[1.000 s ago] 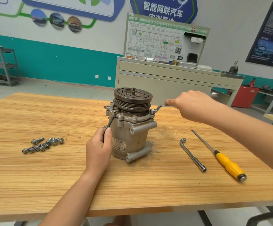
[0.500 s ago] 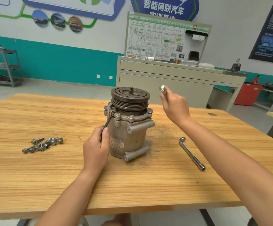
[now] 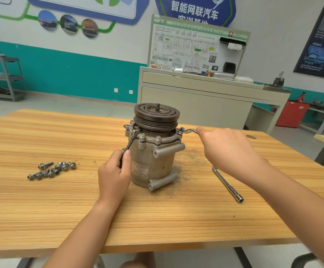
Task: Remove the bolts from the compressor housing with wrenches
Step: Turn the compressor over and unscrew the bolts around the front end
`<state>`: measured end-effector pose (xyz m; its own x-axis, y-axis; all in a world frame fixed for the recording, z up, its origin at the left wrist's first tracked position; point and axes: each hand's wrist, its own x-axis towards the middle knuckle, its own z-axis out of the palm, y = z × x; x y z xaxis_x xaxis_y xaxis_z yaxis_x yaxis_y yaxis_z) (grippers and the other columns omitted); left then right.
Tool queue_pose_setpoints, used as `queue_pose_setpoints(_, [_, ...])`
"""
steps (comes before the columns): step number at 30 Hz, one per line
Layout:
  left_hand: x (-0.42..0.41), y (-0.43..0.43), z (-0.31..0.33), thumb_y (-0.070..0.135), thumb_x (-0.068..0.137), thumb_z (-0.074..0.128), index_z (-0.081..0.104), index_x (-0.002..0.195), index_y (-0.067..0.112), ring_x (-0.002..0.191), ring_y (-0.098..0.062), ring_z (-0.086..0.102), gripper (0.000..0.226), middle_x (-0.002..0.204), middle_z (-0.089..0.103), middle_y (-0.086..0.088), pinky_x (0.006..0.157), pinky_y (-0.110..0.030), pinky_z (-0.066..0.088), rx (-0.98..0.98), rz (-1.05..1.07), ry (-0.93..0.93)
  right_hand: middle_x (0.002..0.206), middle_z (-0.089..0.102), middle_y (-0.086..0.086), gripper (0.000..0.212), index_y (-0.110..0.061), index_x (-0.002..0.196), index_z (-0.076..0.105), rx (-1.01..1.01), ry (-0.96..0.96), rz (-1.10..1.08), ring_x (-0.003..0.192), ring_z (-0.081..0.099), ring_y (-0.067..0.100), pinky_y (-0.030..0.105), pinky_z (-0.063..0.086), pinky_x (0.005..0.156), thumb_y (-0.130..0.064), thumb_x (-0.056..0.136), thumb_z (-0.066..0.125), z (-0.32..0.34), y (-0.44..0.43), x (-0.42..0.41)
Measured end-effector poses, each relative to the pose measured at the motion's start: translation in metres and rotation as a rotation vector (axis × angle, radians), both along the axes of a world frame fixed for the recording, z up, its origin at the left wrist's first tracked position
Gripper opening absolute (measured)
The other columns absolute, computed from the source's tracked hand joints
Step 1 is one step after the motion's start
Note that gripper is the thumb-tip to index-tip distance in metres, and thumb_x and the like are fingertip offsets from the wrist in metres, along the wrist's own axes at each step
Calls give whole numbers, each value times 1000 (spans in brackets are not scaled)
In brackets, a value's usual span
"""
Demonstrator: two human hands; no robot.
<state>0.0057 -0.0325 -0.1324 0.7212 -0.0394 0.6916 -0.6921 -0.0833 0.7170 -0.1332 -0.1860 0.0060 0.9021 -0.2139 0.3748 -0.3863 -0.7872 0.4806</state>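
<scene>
A grey compressor housing (image 3: 153,163) stands upright on the wooden table (image 3: 60,209), a dark pulley (image 3: 156,115) on top. Bolts (image 3: 142,135) sit in its upper flange. My left hand (image 3: 114,175) grips the handle of a dark wrench (image 3: 130,142) whose head is on the flange's left side. My right hand (image 3: 229,149) holds a silver wrench (image 3: 188,130) whose head sits on a bolt at the flange's right edge.
Several loose bolts (image 3: 52,170) lie on the table to the left. An L-shaped socket wrench (image 3: 227,183) lies to the right of the housing. A beige cabinet (image 3: 205,97) with a display board stands behind the table.
Half a second ago my right hand was raised above the flange with the silver wrench; it has come down and set the wrench head on the right-side bolt. My left hand stayed put.
</scene>
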Motion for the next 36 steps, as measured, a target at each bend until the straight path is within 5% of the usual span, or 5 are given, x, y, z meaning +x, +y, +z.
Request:
queue_pose_setpoints(8, [-1, 0, 1, 9, 95, 52, 44, 61, 23, 48, -5, 42, 37, 47, 36, 9, 45, -21, 26, 3, 3, 20, 128, 49, 18, 53, 6, 139, 27, -165, 257, -29, 93, 61, 31, 28, 29, 41, 9, 87, 37, 4, 37, 15])
queue_pose_setpoints(13, [0, 0, 1, 9, 95, 51, 44, 62, 19, 50, -8, 40, 36, 47, 36, 8, 46, -23, 25, 10, -2, 17, 57, 35, -2, 59, -5, 142, 21, -148, 212, -20, 45, 31, 14, 26, 18, 39, 2, 85, 37, 9, 5, 5])
queue_pose_setpoints(23, [-2, 0, 3, 25, 91, 47, 42, 59, 20, 45, -7, 34, 33, 47, 34, 8, 44, -22, 23, -28, -42, 32, 72, 64, 17, 24, 5, 86, 61, 79, -298, 325, 64, 62, 32, 33, 44, 48, 19, 72, 47, -17, -63, 63])
queue_pose_setpoints(29, [-2, 0, 2, 29, 89, 44, 46, 60, 11, 46, -9, 37, 34, 46, 35, 8, 44, -21, 23, -32, -46, 50, 91, 70, 16, 27, 3, 95, 68, 329, -545, 521, 83, 67, 31, 45, 42, 93, 14, 75, 52, -44, -56, 105])
queue_pose_setpoints(36, [-4, 0, 4, 26, 90, 45, 35, 57, 25, 43, -4, 33, 35, 46, 29, 11, 43, -19, 22, -36, -49, 57, 68, 57, 8, 34, -9, 130, 44, 702, -750, 400, 62, 56, 30, 40, 45, 53, -17, 99, 37, -18, -54, 53])
